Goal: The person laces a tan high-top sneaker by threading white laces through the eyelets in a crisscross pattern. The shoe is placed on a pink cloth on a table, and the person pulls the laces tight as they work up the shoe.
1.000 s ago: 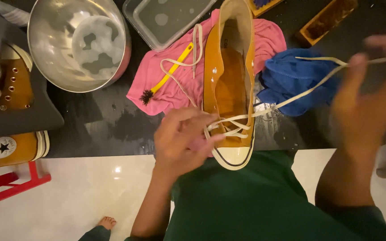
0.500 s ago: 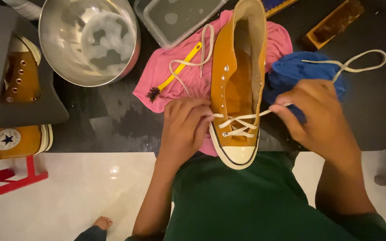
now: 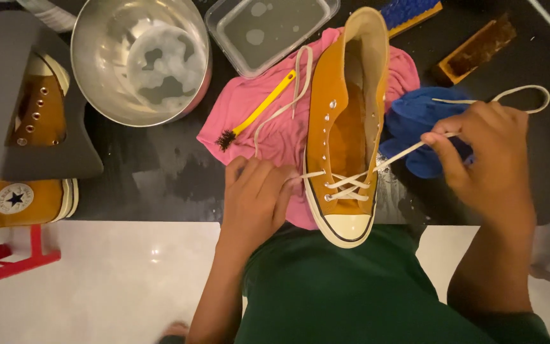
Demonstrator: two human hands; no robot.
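A mustard high-top sneaker (image 3: 345,127) lies toe toward me on a pink cloth (image 3: 288,137), its white lace (image 3: 345,185) threaded through the lowest eyelets only. My right hand (image 3: 479,159) pinches the right lace end and holds it taut out to the right, over a blue cloth (image 3: 415,121). My left hand (image 3: 256,197) rests on the pink cloth against the shoe's left side, fingers on the left lace strand by the toe. The rest of that strand trails loose up the cloth.
A yellow toothbrush (image 3: 259,111) lies on the pink cloth. Behind stand a steel bowl of soapy water (image 3: 141,57), a clear tub (image 3: 268,32), a blue brush (image 3: 412,13) and a wooden brush (image 3: 472,51). Another mustard sneaker (image 3: 20,200) and a red stool (image 3: 7,258) are at left.
My right hand has drawn back in from far right, then pulled the lace outward again. My left hand stayed by the shoe's toe.
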